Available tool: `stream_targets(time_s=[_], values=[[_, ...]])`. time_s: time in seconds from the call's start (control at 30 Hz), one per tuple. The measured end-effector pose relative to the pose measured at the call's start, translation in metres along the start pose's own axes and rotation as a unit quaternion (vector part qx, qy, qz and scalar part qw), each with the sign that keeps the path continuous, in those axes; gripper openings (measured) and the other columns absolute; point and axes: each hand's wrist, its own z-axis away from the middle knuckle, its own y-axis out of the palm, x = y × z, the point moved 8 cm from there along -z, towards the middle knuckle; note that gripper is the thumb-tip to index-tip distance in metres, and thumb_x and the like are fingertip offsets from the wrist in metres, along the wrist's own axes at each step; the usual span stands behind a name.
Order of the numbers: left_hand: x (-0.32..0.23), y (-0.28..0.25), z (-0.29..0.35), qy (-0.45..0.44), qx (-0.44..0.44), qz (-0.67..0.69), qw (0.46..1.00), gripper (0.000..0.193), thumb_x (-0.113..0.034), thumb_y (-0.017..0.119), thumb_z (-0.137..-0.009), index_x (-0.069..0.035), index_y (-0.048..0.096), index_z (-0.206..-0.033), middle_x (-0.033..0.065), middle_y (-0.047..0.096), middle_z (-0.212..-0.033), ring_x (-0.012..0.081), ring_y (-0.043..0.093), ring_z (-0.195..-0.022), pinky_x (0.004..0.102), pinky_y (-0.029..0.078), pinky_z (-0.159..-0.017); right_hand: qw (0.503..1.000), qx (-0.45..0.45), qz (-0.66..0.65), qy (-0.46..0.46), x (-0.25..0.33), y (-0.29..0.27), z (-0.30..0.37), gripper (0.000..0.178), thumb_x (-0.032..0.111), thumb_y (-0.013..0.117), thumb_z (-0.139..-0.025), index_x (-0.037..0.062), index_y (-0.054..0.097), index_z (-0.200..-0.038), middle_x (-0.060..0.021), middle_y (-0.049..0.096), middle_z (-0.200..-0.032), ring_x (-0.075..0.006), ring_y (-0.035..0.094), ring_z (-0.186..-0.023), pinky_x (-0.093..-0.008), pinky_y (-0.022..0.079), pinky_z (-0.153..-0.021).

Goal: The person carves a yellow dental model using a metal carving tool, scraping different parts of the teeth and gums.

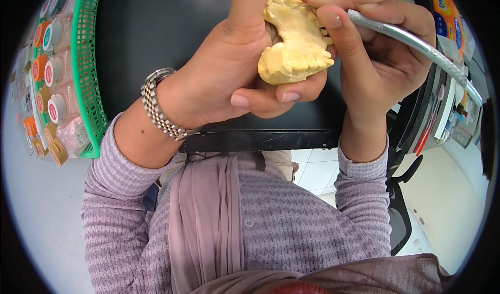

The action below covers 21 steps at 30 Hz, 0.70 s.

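My left hand [219, 75], with a metal watch on its wrist, is closed round a yellow dental cast [302, 44]. The cast is tilted, its row of moulded teeth along the lower edge. My right hand [388, 65] is closed on a slim silver instrument [411, 36] with a knurled handle, which slants down to the right across the fingers. Its working end is hidden, so its exact kind does not show. The right thumb and forefinger are close against the cast's upper right side; whether they touch it, I cannot tell. Both hands are raised over the black tabletop [156, 23].
On the left stands a green mesh basket [86, 70] beside several bottles with orange, white and tan caps [39, 67]. An orange and blue packet [447, 15] and a red pen-like item [424, 135] are on the right. Below them is a black chair part [398, 216].
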Motion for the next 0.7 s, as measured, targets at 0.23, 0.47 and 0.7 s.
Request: stream_targets(time_s=[0.23,0.47,0.7], values=[[0.004,0.002,0.005,-0.038,0.008,0.005,0.999,0.076,-0.071,0.011,-0.088,-0.007,0.047,-0.104,0.0115,0.049,-0.056,0.0120,0.036,-0.035,0.0203,0.030,-0.031,0.976,0.112,0.160,-0.091,0.013,-0.002,-0.002,0.028,-0.007,0.067,-0.081,0.0009,0.049,-0.101,-0.0209,0.067,-0.089,-0.0201,0.070,-0.075,-0.0209,0.057,-0.058],[0.002,0.003,0.005,-0.041,0.010,-0.021,0.999,0.077,-0.072,0.011,-0.088,-0.007,0.047,-0.107,0.0110,0.048,-0.056,0.0122,0.035,-0.034,0.0208,0.029,-0.030,0.990,0.084,0.102,-0.051,0.005,0.001,-0.003,0.032,-0.012,0.065,-0.078,0.0003,0.041,-0.094,-0.0196,0.063,-0.082,-0.0247,0.068,-0.081,-0.0438,0.058,-0.080],[-0.011,0.011,-0.004,-0.034,-0.106,0.114,0.987,0.070,-0.068,0.019,-0.091,-0.008,0.045,-0.115,0.0101,0.052,-0.066,0.0136,0.042,-0.040,0.0217,0.033,-0.033,0.995,0.052,0.060,-0.065,-0.001,-0.001,0.002,0.033,-0.012,0.066,-0.078,0.0003,0.040,-0.095,-0.0198,0.062,-0.083,-0.0250,0.068,-0.080,-0.0441,0.058,-0.080]])
